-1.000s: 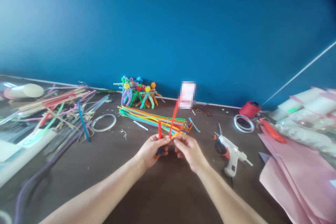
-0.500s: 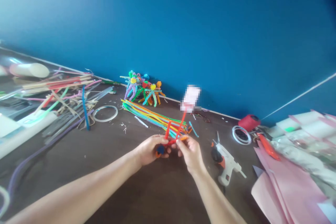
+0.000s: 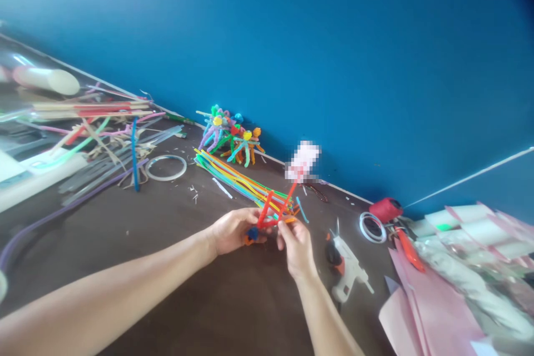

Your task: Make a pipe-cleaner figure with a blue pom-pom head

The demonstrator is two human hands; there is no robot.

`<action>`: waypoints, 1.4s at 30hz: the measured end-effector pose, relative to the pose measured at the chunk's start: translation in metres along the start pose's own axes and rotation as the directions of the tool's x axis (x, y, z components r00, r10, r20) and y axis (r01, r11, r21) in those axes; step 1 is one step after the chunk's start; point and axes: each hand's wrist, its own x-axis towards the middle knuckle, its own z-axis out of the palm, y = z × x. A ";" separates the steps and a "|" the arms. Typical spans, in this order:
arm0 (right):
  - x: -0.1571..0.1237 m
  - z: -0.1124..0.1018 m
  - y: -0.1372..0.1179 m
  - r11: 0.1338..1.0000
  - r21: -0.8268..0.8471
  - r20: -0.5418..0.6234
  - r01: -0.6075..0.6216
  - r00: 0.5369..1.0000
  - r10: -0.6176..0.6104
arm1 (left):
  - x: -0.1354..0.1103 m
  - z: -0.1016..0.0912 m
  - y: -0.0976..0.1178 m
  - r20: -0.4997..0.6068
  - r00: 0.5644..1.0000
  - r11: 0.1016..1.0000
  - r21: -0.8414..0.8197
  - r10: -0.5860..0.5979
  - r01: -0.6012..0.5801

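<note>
Above the dark table, my left hand (image 3: pixel 230 231) is closed around the lower left part of a bent red pipe cleaner (image 3: pixel 265 211). A dark blue and orange piece (image 3: pixel 252 234) shows under its fingers. My right hand (image 3: pixel 298 246) pinches the red pipe cleaner at its lower right bend, with thumb and fingers together. An orange tip (image 3: pixel 289 219) sticks out by the right fingers. One red length rises to the upper right and ends at a pixelated pale patch (image 3: pixel 303 161). Just behind both hands lies a bundle of coloured pipe cleaners (image 3: pixel 242 178).
Several pipe-cleaner figures (image 3: pixel 233 136) stand by the blue wall. A glue gun (image 3: pixel 349 268) lies to the right, near a ring of tape (image 3: pixel 372 228), a red spool (image 3: pixel 386 209) and pink sheets (image 3: pixel 434 300). Mixed strips and sticks (image 3: pixel 104 128) spread on the left beside a pale ring (image 3: pixel 166 168).
The view has tilted, so things on the right sit lower and further left. Both hands keep hold of the red pipe cleaner, whose left upright leans more to the right.
</note>
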 end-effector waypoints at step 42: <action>0.004 0.010 -0.008 0.999 -0.040 0.101 -0.010 0.995 0.014 | 0.006 -0.001 -0.009 -0.158 0.986 0.990 0.134 0.050 -0.029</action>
